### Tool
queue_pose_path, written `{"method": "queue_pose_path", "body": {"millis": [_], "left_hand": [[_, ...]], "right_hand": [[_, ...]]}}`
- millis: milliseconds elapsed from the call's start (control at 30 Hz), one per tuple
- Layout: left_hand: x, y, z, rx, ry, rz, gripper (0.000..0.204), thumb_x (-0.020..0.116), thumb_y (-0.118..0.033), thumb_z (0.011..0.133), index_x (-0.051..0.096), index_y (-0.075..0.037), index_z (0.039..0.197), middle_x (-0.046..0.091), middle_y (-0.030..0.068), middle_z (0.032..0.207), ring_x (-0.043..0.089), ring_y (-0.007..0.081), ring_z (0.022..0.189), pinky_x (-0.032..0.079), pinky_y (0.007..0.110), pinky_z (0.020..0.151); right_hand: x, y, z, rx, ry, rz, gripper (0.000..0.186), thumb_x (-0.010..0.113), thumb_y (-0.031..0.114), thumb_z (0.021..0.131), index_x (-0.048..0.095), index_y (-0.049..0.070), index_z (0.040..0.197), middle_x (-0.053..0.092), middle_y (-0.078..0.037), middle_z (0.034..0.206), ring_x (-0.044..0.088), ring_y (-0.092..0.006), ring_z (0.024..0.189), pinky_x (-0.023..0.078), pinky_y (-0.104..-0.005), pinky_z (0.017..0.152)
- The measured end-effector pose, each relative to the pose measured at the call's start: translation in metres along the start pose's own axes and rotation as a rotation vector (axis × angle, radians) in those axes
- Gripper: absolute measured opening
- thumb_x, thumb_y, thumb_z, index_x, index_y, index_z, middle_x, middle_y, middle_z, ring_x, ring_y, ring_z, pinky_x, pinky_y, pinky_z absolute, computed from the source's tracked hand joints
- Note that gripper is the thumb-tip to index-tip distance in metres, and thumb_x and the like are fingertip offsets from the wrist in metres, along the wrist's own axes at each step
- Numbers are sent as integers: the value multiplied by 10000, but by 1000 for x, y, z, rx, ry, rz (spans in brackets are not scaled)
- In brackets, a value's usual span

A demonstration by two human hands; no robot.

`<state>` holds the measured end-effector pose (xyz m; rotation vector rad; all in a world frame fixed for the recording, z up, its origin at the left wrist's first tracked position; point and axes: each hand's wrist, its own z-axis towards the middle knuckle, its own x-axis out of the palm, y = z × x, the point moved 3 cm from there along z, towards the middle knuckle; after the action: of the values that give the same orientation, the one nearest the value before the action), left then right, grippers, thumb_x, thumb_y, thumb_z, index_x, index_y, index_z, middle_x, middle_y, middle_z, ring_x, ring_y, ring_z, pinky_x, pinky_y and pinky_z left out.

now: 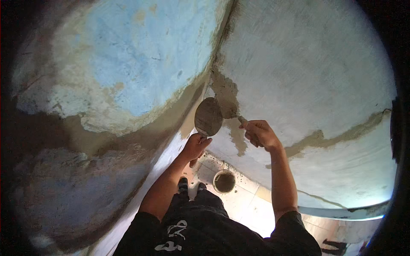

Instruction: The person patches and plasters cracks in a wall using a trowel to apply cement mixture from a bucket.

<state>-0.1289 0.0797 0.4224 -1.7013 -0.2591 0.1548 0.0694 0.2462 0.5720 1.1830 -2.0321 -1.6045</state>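
Observation:
My left hand [196, 147] is closed round the handle of an oval trowel [208, 117], whose broad flat face is grey-brown as if coated with mortar. It is held up close to the corner where two walls meet. My right hand [260, 134] grips a small trowel [242, 120] by its end, fingers curled. The blade is hard to tell from the damp mortar patch [226, 94] on the right wall, which it seems to touch. A thinner mortar streak [237, 138] runs down below that patch.
The left wall [136, 55] has flaking blue paint and a wide mortar band. A mortar-filled crack [320, 139] crosses the right wall [307, 64]. Below, a bucket [224, 181] stands on the splattered tiled floor [247, 184], near my feet [183, 184].

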Motion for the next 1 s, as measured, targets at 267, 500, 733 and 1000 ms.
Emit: {"method": "queue_pose_path", "body": {"millis": [267, 500, 733, 1000], "left_hand": [[-1, -41, -34, -52, -30, -44, 261, 682, -229, 980, 561, -43, 842, 511, -10, 595, 478, 88, 436, 384, 289, 401], [9, -75, -47, -50, -57, -20, 303, 689, -221, 977, 515, -50, 798, 492, 0, 602, 491, 103, 438, 394, 305, 392], [15, -61, -50, -63, -135, -40, 282, 675, -140, 981, 494, -73, 776, 495, -12, 595, 487, 86, 446, 408, 287, 411], [10, -47, -52, -15, -128, -80, 281, 682, -189, 981, 515, -40, 812, 505, 22, 578, 503, 104, 422, 426, 301, 383]], "right_hand": [[-27, 0, -43, -61, 86, 166, 339, 575, 338, 1045, 652, 19, 1126, 522, 9, 597, 396, -67, 397, 307, -254, 356], [4, -8, -106, -482, -178, -624, 344, 760, 204, 892, 682, 50, 1189, 685, -116, 763, 650, -217, 632, 505, -358, 585], [26, -2, -119, -581, -251, -816, 341, 779, 176, 836, 718, 84, 1159, 691, -76, 787, 695, -245, 672, 540, -345, 580], [43, -7, -90, -582, -328, -870, 343, 764, 189, 850, 714, 140, 1186, 686, -58, 822, 683, -262, 666, 541, -380, 577]]}}
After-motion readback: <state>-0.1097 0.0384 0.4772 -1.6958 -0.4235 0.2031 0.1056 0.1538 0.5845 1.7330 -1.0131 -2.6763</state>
